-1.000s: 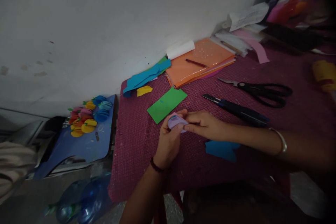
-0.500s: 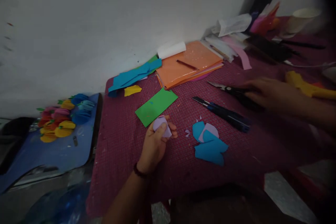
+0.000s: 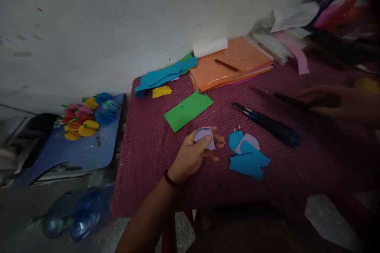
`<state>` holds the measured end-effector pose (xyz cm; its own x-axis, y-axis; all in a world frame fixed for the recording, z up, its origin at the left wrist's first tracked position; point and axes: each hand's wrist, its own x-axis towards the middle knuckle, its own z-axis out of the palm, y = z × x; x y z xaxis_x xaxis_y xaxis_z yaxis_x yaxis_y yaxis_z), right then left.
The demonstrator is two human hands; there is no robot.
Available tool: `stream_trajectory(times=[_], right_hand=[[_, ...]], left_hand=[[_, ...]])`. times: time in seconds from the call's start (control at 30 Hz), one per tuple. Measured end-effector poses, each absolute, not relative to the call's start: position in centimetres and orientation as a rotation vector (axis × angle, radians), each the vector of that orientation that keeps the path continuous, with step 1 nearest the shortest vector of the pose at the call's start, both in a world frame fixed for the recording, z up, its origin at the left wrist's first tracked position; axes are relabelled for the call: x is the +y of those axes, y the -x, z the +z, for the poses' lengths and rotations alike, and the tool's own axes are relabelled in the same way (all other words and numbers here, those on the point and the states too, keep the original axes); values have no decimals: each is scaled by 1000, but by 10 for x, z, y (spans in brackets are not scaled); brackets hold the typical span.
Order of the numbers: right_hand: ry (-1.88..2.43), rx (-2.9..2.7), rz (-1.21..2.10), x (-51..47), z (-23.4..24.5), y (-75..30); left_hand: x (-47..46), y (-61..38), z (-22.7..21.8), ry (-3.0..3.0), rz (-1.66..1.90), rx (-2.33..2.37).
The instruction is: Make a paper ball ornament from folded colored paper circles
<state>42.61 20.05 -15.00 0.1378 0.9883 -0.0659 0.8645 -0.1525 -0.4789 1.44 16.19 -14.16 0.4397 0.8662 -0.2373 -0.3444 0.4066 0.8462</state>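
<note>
My left hand (image 3: 192,152) pinches a small lilac piece of craft sheet (image 3: 204,138) with one rounded edge, thumb on top, other fingers partly spread. It is just above the table, between a green rectangle (image 3: 188,110) and a group of cut blue pieces (image 3: 249,162) with a lilac piece (image 3: 251,142) among them. Over on the right, my right hand (image 3: 335,102) is smeared by motion, its fingers round the black handles of a pair of scissors (image 3: 292,102). A dark blue utility knife (image 3: 270,126) with its blade out lies on the table between the hands.
Against the wall are blue strips (image 3: 166,77), a yellow scrap (image 3: 162,91) and a stack of orange sheets (image 3: 231,63) bearing a pencil (image 3: 227,65). Left of the table, colourful paper-like ornaments (image 3: 86,116) rest on a blue board (image 3: 103,148). Plastic bottles (image 3: 74,213) lie below.
The view has swung left, so the table sits further right in it. My left hand has shifted slightly toward the blue pieces. My right hand and the scissors have moved right, away from the knife's blade.
</note>
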Motion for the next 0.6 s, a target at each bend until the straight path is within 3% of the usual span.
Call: stream_trajectory(times=[0.1, 0.2, 0.4, 0.6], right_hand=[[1660, -1612, 1087, 180, -129, -404], [1354, -1779, 1287, 158, -109, -368], [1273, -2349, 1129, 141, -89, -312], [1196, -2395, 994, 140, -82, -296]], left_hand=[[160, -13, -142, -868, 882, 715], [158, -13, -144, -967, 892, 715], [155, -12, -142, -972, 762, 612], [155, -10, -149, -1061, 891, 733]])
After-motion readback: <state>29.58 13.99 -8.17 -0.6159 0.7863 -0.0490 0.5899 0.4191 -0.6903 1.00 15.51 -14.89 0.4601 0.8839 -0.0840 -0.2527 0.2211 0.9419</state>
